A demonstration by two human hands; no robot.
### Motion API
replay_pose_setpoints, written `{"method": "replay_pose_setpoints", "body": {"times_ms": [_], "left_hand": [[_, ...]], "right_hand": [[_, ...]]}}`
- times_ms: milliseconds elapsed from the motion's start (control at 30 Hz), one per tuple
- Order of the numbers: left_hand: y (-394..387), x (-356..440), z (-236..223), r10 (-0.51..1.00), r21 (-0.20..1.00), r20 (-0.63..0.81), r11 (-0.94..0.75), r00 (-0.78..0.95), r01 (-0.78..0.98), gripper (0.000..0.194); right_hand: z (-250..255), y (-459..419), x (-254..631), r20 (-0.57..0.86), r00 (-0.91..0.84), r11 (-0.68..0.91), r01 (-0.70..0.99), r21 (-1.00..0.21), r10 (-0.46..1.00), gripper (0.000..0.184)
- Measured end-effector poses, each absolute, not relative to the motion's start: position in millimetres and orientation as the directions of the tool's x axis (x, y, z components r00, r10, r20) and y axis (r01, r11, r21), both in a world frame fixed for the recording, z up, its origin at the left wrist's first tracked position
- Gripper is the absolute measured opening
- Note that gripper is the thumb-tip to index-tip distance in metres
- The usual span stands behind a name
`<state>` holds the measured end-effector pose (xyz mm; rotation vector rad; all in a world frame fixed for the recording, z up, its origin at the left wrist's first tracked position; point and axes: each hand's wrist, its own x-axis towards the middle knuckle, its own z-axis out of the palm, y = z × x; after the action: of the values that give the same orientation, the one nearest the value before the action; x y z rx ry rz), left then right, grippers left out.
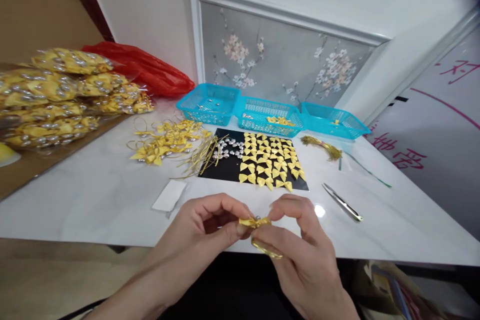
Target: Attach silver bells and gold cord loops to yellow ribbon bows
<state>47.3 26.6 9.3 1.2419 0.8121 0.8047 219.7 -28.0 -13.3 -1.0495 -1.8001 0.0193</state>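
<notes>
Between my hands, over the table's front edge, is a small yellow ribbon bow (247, 222) with a silvery bead at its middle. My left hand (210, 230) pinches the bow's left loop between thumb and fingers. On the other side, my right hand (303, 240) has its fingers closed around the bow's right side and a looped gold cord (267, 249) that hangs below. Beyond them lies a black mat (221, 175) bearing rows of yellow bows (264, 160), a cluster of silver beads (228, 147) and loose gold cords (198, 157).
Tweezers (343, 202) lie at right, near a bundle of gold cords (321, 147). Three blue baskets (208, 105) line the back. Finished bows with cords (165, 142) are heaped left, beside bagged bows (56, 95) and a red plastic bag (146, 70). A white packet (169, 196) lies front left.
</notes>
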Motion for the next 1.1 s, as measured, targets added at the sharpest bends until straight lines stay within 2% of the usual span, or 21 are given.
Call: {"method": "replay_pose_setpoints", "body": {"times_ms": [100, 200, 300, 467, 667, 833, 1000, 1100], "left_hand": [[26.2, 47.8, 10.8, 0.875, 0.988, -0.082, 0.135, 0.478, -0.076, 0.003], [26.2, 47.7, 11.4, 0.876, 0.983, -0.088, 0.152, 0.473, -0.099, 0.003], [26.4, 48.9, 12.1, 0.882, 0.974, -0.097, 0.179, 0.461, -0.138, 0.003], [27.2, 52.3, 15.1, 0.883, 0.964, -0.13, 0.218, 0.452, -0.149, 0.012], [24.6, 49.6, 16.4, 0.878, 0.961, -0.162, 0.244, 0.451, -0.129, 0.028], [25.0, 47.9, 16.5, 0.89, 0.968, -0.137, 0.213, 0.435, -0.132, 0.025], [26.5, 47.6, 12.6, 0.937, 0.994, -0.059, 0.088, 0.345, -0.068, 0.019], [26.6, 46.5, 12.1, 0.947, 0.996, -0.046, 0.069, 0.317, -0.061, 0.018]], "right_hand": [[-13.8, -30.5, 227.8, 0.688, -0.092, 0.611, 0.555, -0.565, 0.72, 0.029], [-14.2, -34.0, 239.0, 0.605, -0.054, 0.545, 0.503, -0.67, 0.794, 0.043], [-13.2, -35.6, 246.6, 0.543, -0.038, 0.494, 0.471, -0.731, 0.839, 0.048], [-6.5, -31.6, 242.0, 0.502, -0.077, 0.486, 0.412, -0.771, 0.862, 0.046], [0.7, -23.1, 231.2, 0.492, -0.059, 0.472, 0.405, -0.783, 0.868, 0.018], [-1.3, -20.7, 227.1, 0.515, -0.031, 0.484, 0.398, -0.779, 0.856, 0.017], [-10.5, -21.4, 216.9, 0.413, 0.017, 0.389, 0.307, -0.869, 0.91, 0.008], [-15.5, -23.2, 213.2, 0.335, -0.019, 0.329, 0.254, -0.91, 0.942, 0.03]]}}
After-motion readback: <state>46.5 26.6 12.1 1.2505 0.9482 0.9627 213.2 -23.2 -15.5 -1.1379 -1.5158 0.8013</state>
